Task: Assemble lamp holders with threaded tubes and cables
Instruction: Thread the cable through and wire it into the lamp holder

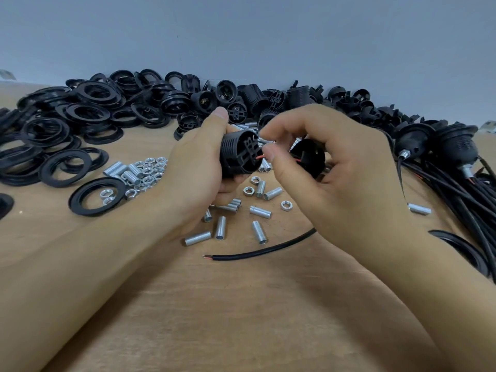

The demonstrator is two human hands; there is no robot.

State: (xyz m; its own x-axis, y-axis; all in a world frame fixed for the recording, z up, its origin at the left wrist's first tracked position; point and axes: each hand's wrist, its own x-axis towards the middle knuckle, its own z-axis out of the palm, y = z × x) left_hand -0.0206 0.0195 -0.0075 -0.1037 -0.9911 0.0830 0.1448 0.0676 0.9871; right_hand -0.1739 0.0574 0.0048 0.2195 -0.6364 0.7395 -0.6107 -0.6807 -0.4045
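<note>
Gripping a black lamp holder (239,154) above the wooden table (241,304), the left hand (193,167) wraps fingers around its ribbed body, thumb on top. Right hand (330,167) comes in from the right, thumb and forefinger pinching thin wire ends (261,149) at the holder's terminal face. Threaded tubes (220,227) lie scattered below; a black cable (263,249) rests on the table.

An assembly workbench: beyond the fingers (264,135), heaps of black rings (88,114), sockets (225,93), steel tubes (259,210), nuts (150,167) on wood.
</note>
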